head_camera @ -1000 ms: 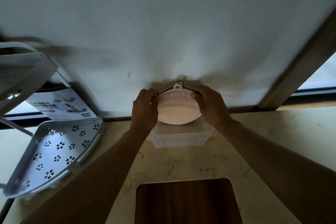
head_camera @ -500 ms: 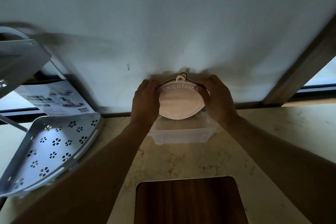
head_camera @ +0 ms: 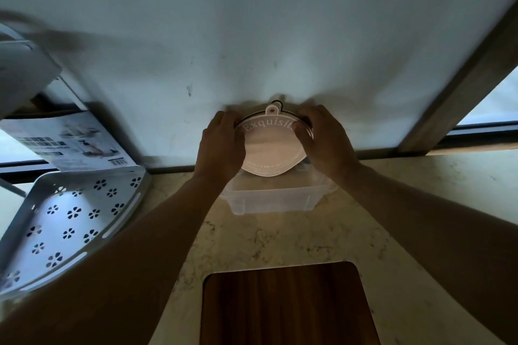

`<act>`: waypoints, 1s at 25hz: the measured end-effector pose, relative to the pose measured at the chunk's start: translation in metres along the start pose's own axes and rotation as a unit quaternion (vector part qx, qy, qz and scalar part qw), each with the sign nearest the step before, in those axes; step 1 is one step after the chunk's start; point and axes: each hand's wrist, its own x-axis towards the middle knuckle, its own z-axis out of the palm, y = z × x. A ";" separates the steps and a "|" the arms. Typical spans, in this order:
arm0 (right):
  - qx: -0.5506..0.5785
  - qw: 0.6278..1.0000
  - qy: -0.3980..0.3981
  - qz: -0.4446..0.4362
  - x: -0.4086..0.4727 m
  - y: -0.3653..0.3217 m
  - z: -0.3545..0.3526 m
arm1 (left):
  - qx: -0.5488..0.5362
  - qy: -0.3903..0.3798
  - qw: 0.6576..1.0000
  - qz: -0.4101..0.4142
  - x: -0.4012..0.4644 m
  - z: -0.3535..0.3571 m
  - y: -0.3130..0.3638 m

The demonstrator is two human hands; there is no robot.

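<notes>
Pale wall (head_camera: 252,22) behind, left hand (head_camera: 221,143) and right hand (head_camera: 328,140) grip the pink lid (head_camera: 270,148) over a clear box (head_camera: 269,199); setting down seems left.

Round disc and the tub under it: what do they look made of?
Round disc: probably smooth, semi-translucent plastic; it glows pale pink and has white lettering and a moulded hanging tab. Tub: clear, slightly frosted plastic, judging by the inner edges showing through its wall.

A dim white wall (head_camera: 252,22) rises behind a marbled bench (head_camera: 406,204), windows (head_camera: 493,103) glowing at either side.
</notes>
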 end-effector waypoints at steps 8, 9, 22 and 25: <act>-0.050 0.997 -0.057 -0.008 0.001 0.004 -0.001 | 0.046 -0.047 0.998 0.010 0.001 -0.002 -0.001; -0.060 0.996 -0.060 -0.009 0.001 0.005 0.000 | 0.051 -0.050 0.997 0.009 0.001 -0.002 -0.001; -0.013 0.997 -0.071 0.009 0.000 0.003 0.000 | 0.045 -0.066 0.997 0.011 -0.002 0.001 -0.001; -0.040 0.996 -0.078 0.002 0.000 0.005 0.001 | 0.061 -0.069 0.996 0.010 0.000 0.002 -0.001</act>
